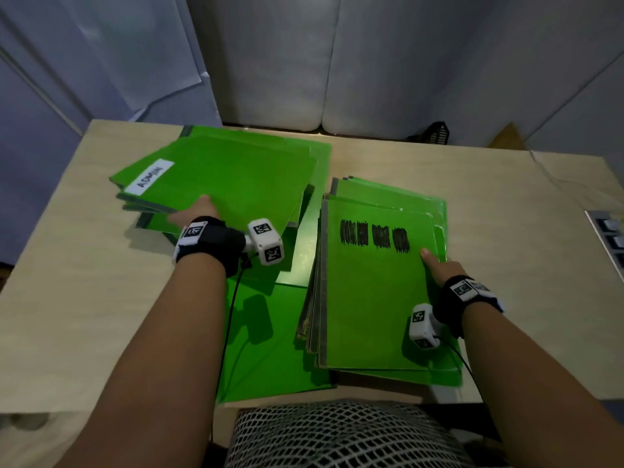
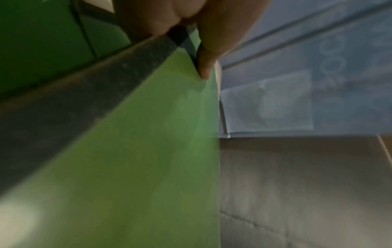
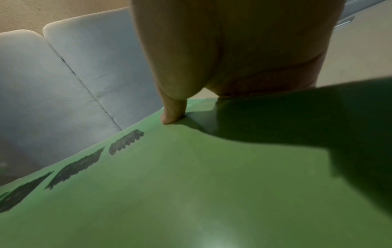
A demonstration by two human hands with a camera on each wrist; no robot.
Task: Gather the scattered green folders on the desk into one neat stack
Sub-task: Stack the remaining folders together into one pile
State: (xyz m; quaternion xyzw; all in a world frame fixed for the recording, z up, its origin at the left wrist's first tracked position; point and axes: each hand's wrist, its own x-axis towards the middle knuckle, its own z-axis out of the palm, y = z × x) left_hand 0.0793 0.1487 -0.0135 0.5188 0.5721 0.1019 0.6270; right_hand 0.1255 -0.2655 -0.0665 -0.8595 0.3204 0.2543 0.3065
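Note:
Two piles of green folders lie on the wooden desk (image 1: 84, 282). The left pile (image 1: 229, 177) is fanned and skewed, and its top folder carries a white ADMIN label (image 1: 150, 176). My left hand (image 1: 194, 214) grips that pile's near-left edge, thumb (image 2: 204, 67) on top of a green cover (image 2: 137, 167), fingers hidden beneath. The right stack (image 1: 374, 298) is thicker, topped by a folder with black scribbles (image 1: 373, 236). My right hand (image 1: 439, 265) holds its right edge, thumb (image 3: 171, 110) pressed on the cover (image 3: 191, 184). A single flat folder (image 1: 270, 349) lies under both piles at the front.
Grey sofa cushions (image 1: 304, 62) stand behind the desk. A keyboard's corner (image 1: 607, 238) shows at the right edge and a black slotted object (image 1: 437, 133) at the back. Bare wood lies on the left and far right. Thin black cables trail from both wrists.

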